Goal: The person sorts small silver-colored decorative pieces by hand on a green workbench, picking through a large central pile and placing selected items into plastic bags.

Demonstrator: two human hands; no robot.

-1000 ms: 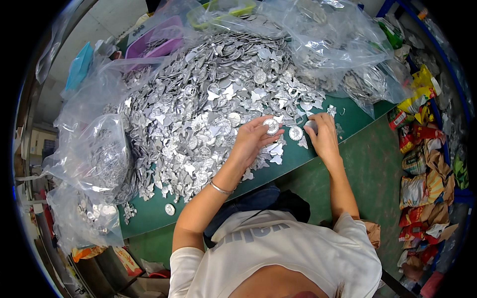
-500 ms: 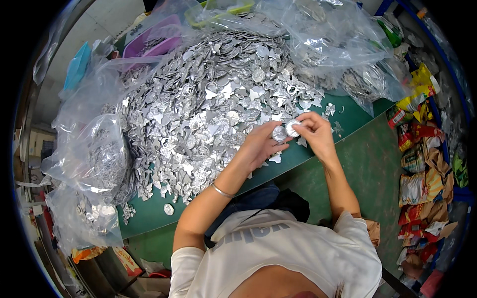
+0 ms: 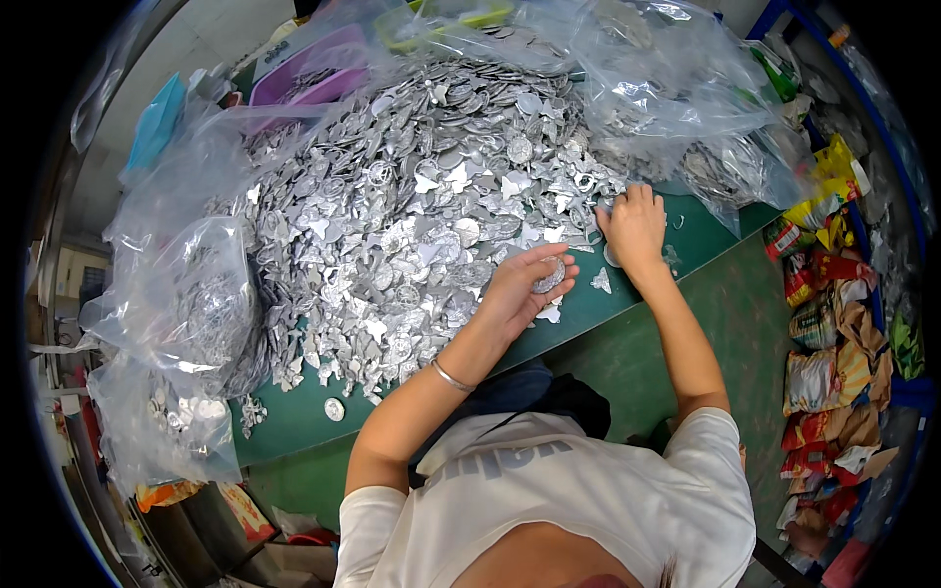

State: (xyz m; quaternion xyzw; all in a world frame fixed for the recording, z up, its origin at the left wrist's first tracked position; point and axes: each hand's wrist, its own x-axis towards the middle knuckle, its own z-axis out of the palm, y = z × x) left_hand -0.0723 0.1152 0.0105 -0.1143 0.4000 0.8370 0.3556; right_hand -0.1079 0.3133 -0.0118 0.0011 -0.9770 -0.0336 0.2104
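My left hand [image 3: 529,289] is half-curled, palm up, around a round silver medallion [image 3: 549,276], just above the near edge of the green table [image 3: 510,353]. Farther right, my right hand [image 3: 637,233] reaches down over the loose pieces at the heap's right margin. Its thumb stands apart from the bent fingers, and a silver piece partly shows between them. Another round silver disc [image 3: 612,256] lies beside that wrist, partly covered. The large heap of flat silver metal pieces [image 3: 392,216], with discs and butterfly-like shapes, spreads left of both hands.
Clear plastic bags [image 3: 676,69] cover metal pieces along the back; another bag [image 3: 211,294] stands at left. Behind the heap are a purple tray [image 3: 319,73] and a yellow-green tray [image 3: 441,27]. One oval piece [image 3: 334,409] lies near the front edge. Packets [image 3: 814,382] fill a blue-framed rack at right.
My right hand has moved away from the left, up to the heap's right margin. A disc now lies beside its wrist. My left hand has stayed nearly in place with its medallion.
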